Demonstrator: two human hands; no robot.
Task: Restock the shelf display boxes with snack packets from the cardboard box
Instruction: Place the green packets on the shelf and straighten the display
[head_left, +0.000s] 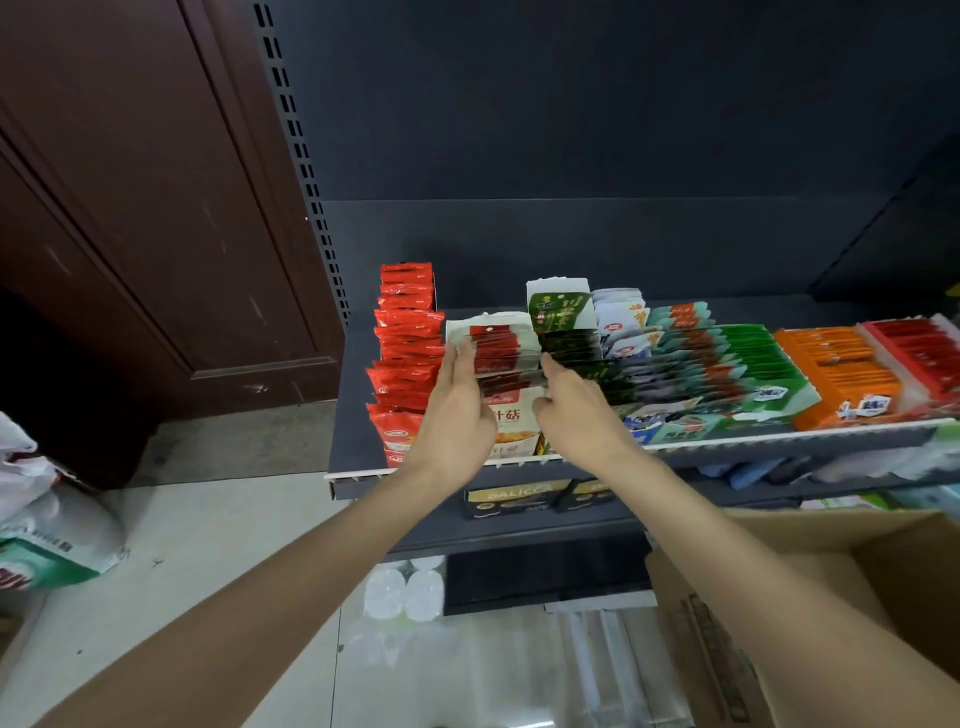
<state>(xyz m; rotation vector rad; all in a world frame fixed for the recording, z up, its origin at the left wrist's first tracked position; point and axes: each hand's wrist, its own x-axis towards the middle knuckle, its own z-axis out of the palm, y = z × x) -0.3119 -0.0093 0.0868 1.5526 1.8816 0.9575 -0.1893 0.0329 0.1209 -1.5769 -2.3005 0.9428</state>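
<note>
"PALICO" stands in gold on a dark box (508, 500) under the shelf; a white display box (511, 423) reads "汁菇".

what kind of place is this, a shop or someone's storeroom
Most likely a small shop aisle: a dark metal shelf lined with rows of snack packets in display boxes, a slotted shelving upright, and an open brown cardboard box beside it.

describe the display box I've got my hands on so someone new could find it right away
Start at the dark shelf, left end, past the stack of bright red packets. The next box in is the white display box, with the left hand and right hand at its sides. Unlike its green-fronted neighbour, its packets are dark red and white.
</note>
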